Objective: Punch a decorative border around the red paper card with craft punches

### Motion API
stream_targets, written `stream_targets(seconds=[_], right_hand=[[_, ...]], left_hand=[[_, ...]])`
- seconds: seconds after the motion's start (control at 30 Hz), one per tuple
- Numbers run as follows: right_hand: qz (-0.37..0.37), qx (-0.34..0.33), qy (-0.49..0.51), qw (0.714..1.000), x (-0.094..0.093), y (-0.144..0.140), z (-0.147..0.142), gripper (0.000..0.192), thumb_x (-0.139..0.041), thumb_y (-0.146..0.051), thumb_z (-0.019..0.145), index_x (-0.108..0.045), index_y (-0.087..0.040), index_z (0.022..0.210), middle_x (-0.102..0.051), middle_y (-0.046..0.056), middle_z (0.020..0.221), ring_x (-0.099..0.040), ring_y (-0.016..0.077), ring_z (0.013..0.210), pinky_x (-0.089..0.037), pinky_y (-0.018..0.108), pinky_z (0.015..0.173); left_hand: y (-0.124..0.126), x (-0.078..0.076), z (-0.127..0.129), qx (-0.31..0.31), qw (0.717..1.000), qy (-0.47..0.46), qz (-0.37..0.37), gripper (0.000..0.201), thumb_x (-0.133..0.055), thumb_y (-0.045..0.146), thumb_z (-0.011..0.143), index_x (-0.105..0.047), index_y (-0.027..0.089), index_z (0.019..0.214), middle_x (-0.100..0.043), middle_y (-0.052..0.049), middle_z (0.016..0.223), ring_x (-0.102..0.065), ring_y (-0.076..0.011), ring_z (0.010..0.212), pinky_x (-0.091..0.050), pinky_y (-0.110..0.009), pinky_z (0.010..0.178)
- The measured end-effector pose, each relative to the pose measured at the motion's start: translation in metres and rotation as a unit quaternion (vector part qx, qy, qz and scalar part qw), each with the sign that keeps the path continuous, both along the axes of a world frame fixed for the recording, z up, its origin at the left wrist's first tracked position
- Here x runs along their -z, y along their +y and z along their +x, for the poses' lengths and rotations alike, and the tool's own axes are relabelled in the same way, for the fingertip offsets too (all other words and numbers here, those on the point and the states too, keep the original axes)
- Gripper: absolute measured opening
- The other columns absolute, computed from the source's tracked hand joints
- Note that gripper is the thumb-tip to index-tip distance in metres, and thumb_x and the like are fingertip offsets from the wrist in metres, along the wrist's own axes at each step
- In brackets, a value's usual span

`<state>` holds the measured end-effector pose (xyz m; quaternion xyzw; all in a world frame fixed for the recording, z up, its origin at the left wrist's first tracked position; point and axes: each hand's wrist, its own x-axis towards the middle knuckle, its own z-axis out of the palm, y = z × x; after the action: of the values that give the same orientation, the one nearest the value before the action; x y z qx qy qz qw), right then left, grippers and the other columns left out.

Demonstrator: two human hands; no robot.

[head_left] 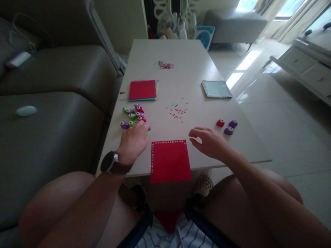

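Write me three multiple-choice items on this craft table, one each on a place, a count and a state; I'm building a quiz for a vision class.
1. Where does the left hand rest?
A. on the blue sheet
B. at the cluster of small punches
C. on the sofa

2. How many small punches lie in the group right of the right hand?
A. one
B. three
C. six

3. How does the red sheet lie?
A. flat, overhanging the near table edge
B. rolled up
C. held in the air

Answers: 1 B, its fingers cover the cluster's near end. 2 B, one red and two purple. 3 A, its near edge juts past the tabletop.
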<state>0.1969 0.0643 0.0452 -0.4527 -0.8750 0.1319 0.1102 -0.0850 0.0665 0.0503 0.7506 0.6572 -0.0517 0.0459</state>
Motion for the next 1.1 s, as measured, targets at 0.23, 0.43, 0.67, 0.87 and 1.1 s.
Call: stream_targets(seconds=[0.23,0.43,0.67,0.87,1.1], right_hand=[[-0.03,-0.009,-0.025,0.999,0.003,0.0,-0.004,0.01,-0.055,-0.018,0.093,-0.064,-0.019,0.089,-0.068,0.004,0.088,-0.056,0.0156,0.077,-0.034,0.029,0.069],[-0.038,-0.006,-0.043,0.998,0.007,0.003,-0.006,0.009,-0.057,-0.018,0.091,-0.063,-0.019,0.085,-0.068,0.004,0.089,-0.056,0.0155,0.078,-0.034,0.03,0.071],[-0.048,-0.002,-0.057,0.997,0.007,0.007,-0.005,0.008,-0.057,-0.018,0.091,-0.064,-0.019,0.087,-0.07,0.005,0.092,-0.058,0.0165,0.08,-0.035,0.03,0.072],[-0.067,-0.006,-0.077,0.995,0.004,0.006,-0.009,0.01,-0.056,-0.018,0.091,-0.063,-0.019,0.084,-0.069,0.004,0.088,-0.057,0.0152,0.076,-0.034,0.029,0.07],[-0.056,-0.012,-0.067,0.996,0.008,0.008,-0.007,0.01,-0.057,-0.02,0.092,-0.065,-0.019,0.087,-0.07,0.005,0.09,-0.06,0.0165,0.081,-0.037,0.029,0.072]], left_hand=[[-0.005,0.01,0.015,0.06,0.993,-0.102,-0.001,0.018,-0.06,0.02,0.092,-0.066,0.022,0.109,-0.068,-0.006,0.114,-0.067,-0.022,0.095,-0.051,-0.033,0.083],[-0.027,0.011,0.043,0.165,0.972,-0.162,-0.051,0.01,-0.061,0.023,0.093,-0.064,0.02,0.101,-0.065,-0.007,0.109,-0.064,-0.0226,0.097,-0.051,-0.034,0.083],[-0.045,0.02,0.059,0.193,0.954,-0.199,-0.116,0.01,-0.061,0.025,0.093,-0.06,0.02,0.102,-0.067,-0.007,0.112,-0.065,-0.0252,0.1,-0.051,-0.038,0.088],[-0.043,0.028,0.058,0.193,0.95,-0.215,-0.119,0.009,-0.058,0.025,0.095,-0.058,0.02,0.102,-0.067,-0.007,0.109,-0.065,-0.0253,0.099,-0.051,-0.038,0.089],[-0.042,0.031,0.059,0.185,0.948,-0.225,-0.127,0.009,-0.057,0.025,0.095,-0.056,0.021,0.102,-0.066,-0.007,0.112,-0.065,-0.0247,0.099,-0.05,-0.037,0.088]])
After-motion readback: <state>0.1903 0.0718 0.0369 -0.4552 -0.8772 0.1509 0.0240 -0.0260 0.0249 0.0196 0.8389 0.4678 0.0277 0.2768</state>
